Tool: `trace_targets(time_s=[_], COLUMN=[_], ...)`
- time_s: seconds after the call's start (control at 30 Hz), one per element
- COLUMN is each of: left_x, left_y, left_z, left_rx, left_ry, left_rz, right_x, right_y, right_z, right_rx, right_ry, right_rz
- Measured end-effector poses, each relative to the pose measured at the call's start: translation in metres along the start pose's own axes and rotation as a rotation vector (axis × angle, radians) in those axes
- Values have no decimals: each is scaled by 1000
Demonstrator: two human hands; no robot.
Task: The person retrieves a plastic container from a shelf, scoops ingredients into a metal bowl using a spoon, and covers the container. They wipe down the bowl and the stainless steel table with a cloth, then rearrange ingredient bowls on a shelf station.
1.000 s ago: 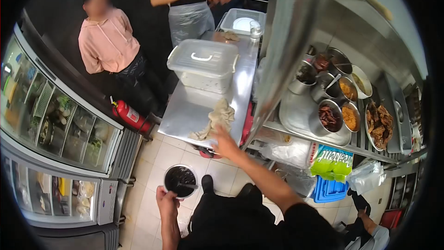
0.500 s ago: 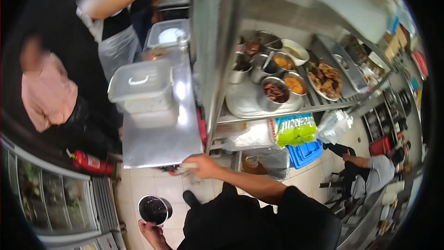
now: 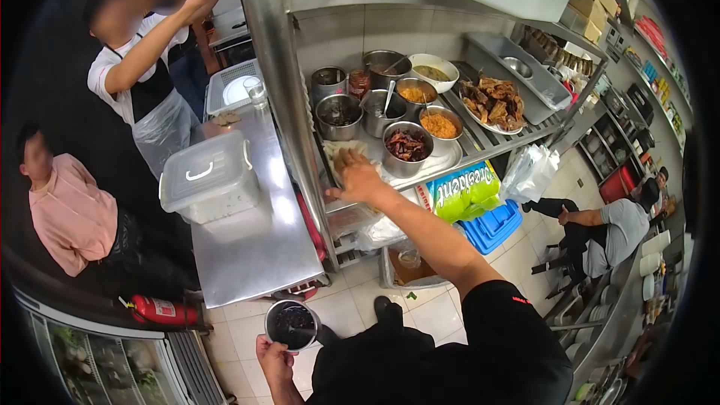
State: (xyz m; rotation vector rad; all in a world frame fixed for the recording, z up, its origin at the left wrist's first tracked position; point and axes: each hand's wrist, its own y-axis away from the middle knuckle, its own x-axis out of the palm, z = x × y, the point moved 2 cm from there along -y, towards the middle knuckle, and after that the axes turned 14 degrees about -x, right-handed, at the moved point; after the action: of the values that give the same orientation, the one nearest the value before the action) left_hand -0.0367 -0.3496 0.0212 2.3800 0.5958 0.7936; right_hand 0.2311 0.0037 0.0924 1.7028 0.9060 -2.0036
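Observation:
My left hand (image 3: 276, 360) grips the rim of a metal pot (image 3: 292, 325) with dark contents and a utensil in it. At the left end of the metal shelf, my right hand (image 3: 358, 176) presses on a pale cloth (image 3: 339, 156). Close by on a tray (image 3: 446, 159) stand several metal pots, among them one with dark red pieces (image 3: 406, 145), one with orange shreds (image 3: 440, 125) and one with dark contents (image 3: 338, 114). A plate of browned meat (image 3: 492, 103) lies to their right.
A lidded plastic box (image 3: 210, 180) stands on the steel table (image 3: 255, 255) at left. Two people are behind it, another in pink (image 3: 73, 210) at far left. A fire extinguisher (image 3: 161, 310) is low left; a seated person (image 3: 615, 229) is at right.
My right hand has moved with the cloth from the steel table to the shelf. The view has swung right. My left hand still holds the pot.

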Motion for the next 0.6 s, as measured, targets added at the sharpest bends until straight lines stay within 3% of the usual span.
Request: trace_targets(time_s=[0.03, 0.07, 0.13, 0.2, 0.3, 0.33, 0.4, 0.43, 0.57, 0.6], left_x=[6, 7, 5, -1, -7, -10, -18, -18, -25, -27], left_y=[0, -2, -6, -4, -2, -2, -2, -1, -4, -7], left_z=[-1, -2, 0, 0, -8, -6, -8, -9, -4, -3], left_rx=[-8, -2, -8, 11, 64, 60, 83, 80, 65, 65], left_ry=[0, 1, -34, -40, -6, 5, 33, 24, 35, 31], left_rz=[33, 41, 58, 52, 45, 40, -15, -52, -74, -74], right_x=[10, 11, 9, -30, -60, -42, -15, -11, -12, -16], right_y=[-1, 0, 1, 9, 5, 13, 28, 28, 24, 23], right_z=[1, 7, 17, 29, 14, 10, 17, 15, 23, 23], right_rx=[-31, -30, 55, 34, 123, 114, 113, 225, 251, 223], right_ry=[129, 136, 72, 111, 90, 94, 426, 211, 227, 89], right_rz=[-70, -77, -300, -267, 48, 57, -282, -26, -31, 15])
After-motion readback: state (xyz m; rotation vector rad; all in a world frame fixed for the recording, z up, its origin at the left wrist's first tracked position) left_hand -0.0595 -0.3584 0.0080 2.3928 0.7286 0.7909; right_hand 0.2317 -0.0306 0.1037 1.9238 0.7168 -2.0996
